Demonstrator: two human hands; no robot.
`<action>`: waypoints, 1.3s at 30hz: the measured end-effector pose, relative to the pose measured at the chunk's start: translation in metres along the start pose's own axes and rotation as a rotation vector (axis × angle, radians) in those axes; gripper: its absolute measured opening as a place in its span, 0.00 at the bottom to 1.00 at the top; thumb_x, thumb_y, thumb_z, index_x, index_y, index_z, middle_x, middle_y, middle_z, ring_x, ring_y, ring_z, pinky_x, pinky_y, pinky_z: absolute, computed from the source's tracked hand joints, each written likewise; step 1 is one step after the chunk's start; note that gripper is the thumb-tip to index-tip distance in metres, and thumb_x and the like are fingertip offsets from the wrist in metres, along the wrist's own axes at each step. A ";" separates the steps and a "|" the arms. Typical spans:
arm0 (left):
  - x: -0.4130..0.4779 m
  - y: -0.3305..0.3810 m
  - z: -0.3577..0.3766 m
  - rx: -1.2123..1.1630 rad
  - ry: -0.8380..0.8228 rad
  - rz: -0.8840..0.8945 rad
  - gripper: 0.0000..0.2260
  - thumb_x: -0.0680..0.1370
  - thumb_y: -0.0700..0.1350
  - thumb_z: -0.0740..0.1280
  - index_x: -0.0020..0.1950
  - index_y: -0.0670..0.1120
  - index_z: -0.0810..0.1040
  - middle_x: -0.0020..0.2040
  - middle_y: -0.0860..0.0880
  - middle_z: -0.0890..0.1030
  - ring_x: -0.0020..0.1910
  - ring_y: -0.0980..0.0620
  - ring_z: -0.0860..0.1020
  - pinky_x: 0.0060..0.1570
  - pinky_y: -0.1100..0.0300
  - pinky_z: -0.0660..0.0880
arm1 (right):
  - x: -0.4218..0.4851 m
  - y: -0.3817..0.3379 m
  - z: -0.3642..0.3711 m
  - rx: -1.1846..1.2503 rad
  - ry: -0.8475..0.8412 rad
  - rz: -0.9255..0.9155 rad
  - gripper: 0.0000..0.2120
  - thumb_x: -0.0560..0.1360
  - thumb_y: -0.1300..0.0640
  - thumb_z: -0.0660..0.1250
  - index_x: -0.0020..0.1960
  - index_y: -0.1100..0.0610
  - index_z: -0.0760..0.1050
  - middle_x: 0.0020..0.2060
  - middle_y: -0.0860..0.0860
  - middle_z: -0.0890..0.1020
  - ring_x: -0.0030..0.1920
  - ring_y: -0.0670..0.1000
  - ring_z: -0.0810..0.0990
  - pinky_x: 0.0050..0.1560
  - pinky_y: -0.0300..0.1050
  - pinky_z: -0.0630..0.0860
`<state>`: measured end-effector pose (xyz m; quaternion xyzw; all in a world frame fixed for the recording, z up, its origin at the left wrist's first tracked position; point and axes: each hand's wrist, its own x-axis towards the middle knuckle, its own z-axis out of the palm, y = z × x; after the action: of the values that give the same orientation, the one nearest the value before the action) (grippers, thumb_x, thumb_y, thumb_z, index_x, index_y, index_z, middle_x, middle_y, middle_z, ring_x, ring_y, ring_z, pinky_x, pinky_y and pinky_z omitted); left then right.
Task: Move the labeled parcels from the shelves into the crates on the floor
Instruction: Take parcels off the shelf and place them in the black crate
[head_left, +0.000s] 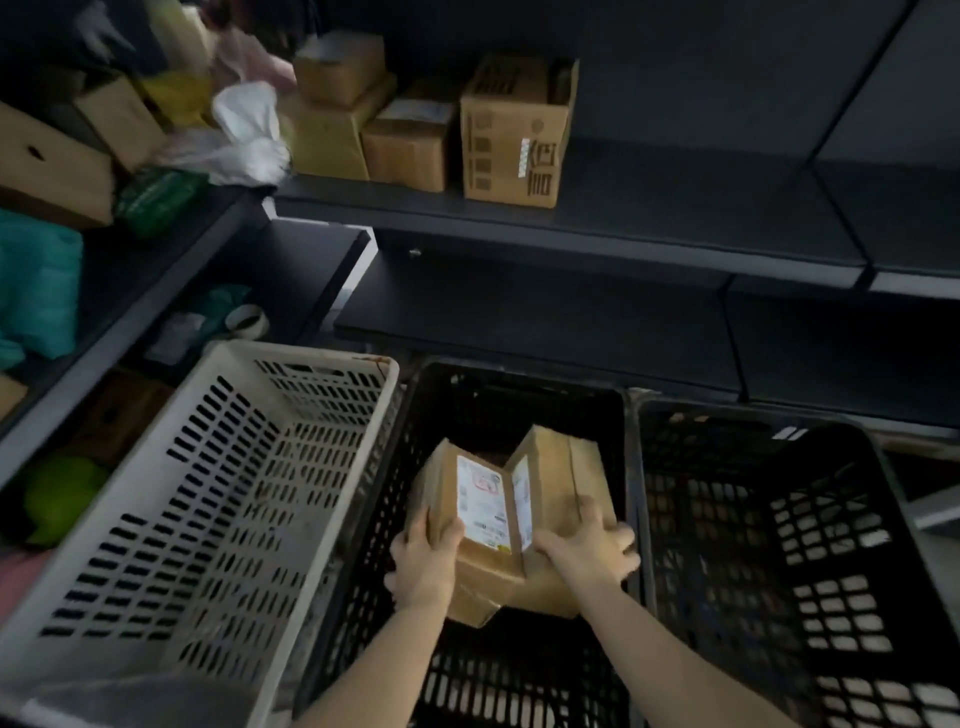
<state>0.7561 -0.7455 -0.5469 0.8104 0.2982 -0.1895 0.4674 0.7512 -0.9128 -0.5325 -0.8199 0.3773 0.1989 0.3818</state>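
Parcels (410, 130) on the upper shelf (649, 228) blur in the dim light. White crate (311, 364), middle crate (519, 376) and right crate (727, 413) stand rim to rim, cut off below. Inside the middle crate, with room behind, left-hand (426, 564) fingers grip the left parcel (444, 488). Right-hand (587, 553) fingers splay over the right parcel (563, 473). Their undersides are hidden.

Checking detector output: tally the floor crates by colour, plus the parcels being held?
White crate: 1
Black crates: 2
Held labeled cardboard parcels: 2
Total: 5
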 end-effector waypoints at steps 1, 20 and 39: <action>0.013 -0.006 0.005 -0.053 0.009 -0.007 0.28 0.75 0.60 0.63 0.74 0.59 0.60 0.72 0.45 0.62 0.67 0.37 0.64 0.65 0.42 0.66 | 0.009 -0.001 0.008 0.002 0.001 -0.035 0.39 0.70 0.46 0.71 0.75 0.43 0.55 0.72 0.59 0.52 0.70 0.65 0.54 0.63 0.56 0.66; 0.128 -0.025 0.092 0.381 -0.228 -0.058 0.39 0.75 0.60 0.63 0.76 0.59 0.39 0.77 0.47 0.36 0.74 0.35 0.40 0.72 0.37 0.48 | 0.110 0.017 0.106 -0.508 0.071 -0.254 0.40 0.72 0.36 0.64 0.77 0.43 0.47 0.76 0.60 0.39 0.75 0.66 0.38 0.71 0.71 0.44; 0.164 -0.039 0.064 -0.063 -0.263 0.172 0.35 0.77 0.38 0.65 0.75 0.61 0.52 0.74 0.47 0.64 0.70 0.46 0.66 0.67 0.47 0.67 | 0.114 -0.010 0.058 -0.393 0.186 -0.219 0.44 0.70 0.44 0.70 0.76 0.37 0.46 0.76 0.59 0.44 0.74 0.67 0.49 0.70 0.69 0.55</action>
<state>0.8521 -0.7358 -0.6994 0.7862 0.1696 -0.2436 0.5420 0.8295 -0.9169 -0.6339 -0.9293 0.2737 0.1494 0.1977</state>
